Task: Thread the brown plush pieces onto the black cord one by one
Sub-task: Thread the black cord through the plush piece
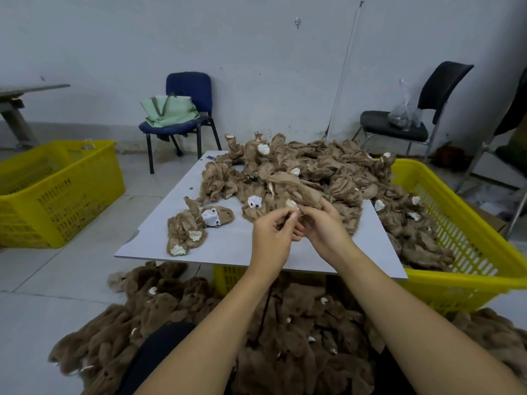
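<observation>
Brown plush pieces, turned inside out with small white patches showing, lie heaped across the far half of a grey counter, spilling at the right into a tilted yellow plastic crate. Both hands meet above the near edge of the heap: the left hand pinches something small at its fingertips, while the right hand curls its fingers around one brown plush piece lifted from the pile. The fingertips of the two hands touch. A black cord hangs down below the left wrist toward a second mound of plush pieces on the floor beneath the counter's near edge; whether the left hand holds the cord's end cannot be told. A small separate cluster of pieces sits on the counter's left side. Another yellow crate stands on the floor at left, and a blue chair carrying a pale green bag stands by the wall.
</observation>
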